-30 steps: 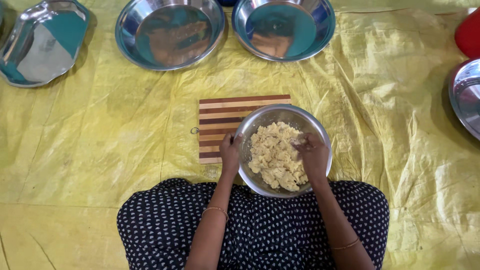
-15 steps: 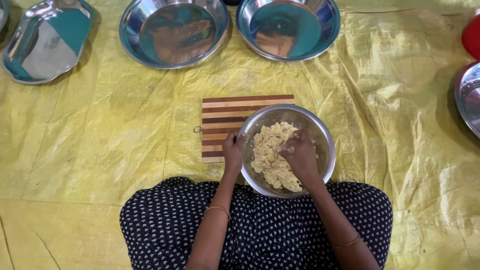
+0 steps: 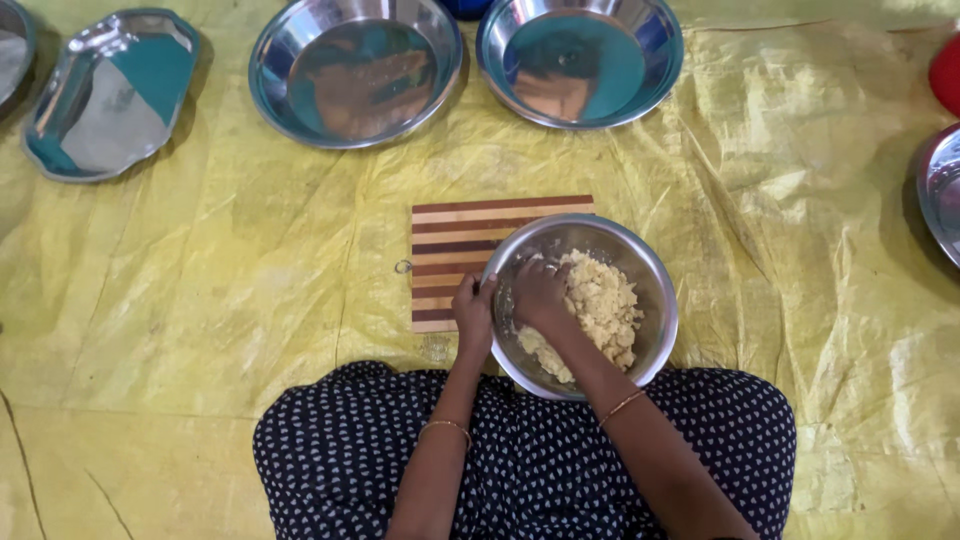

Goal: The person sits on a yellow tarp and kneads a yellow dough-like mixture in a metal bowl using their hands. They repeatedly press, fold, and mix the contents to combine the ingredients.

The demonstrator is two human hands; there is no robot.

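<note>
A steel bowl (image 3: 655, 285) holding pale yellow crumbly dough (image 3: 606, 306) rests partly on a striped wooden board (image 3: 452, 250) and partly against my lap. My left hand (image 3: 473, 315) grips the bowl's left rim. Inside the bowl, my right hand (image 3: 541, 295) presses down on the left part of the dough with fingers curled; whether it grips a lump I cannot tell. Both wrists carry thin bangles.
Everything lies on a yellow plastic sheet (image 3: 200, 300). Two round steel plates (image 3: 355, 70) (image 3: 580, 60) sit at the far edge, a shaped steel tray (image 3: 110, 95) at far left, another steel plate (image 3: 940, 195) and a red object (image 3: 945, 70) at right.
My right hand has moved from the bowl's right side across the dough to its left side. The left hand has stayed on the rim.
</note>
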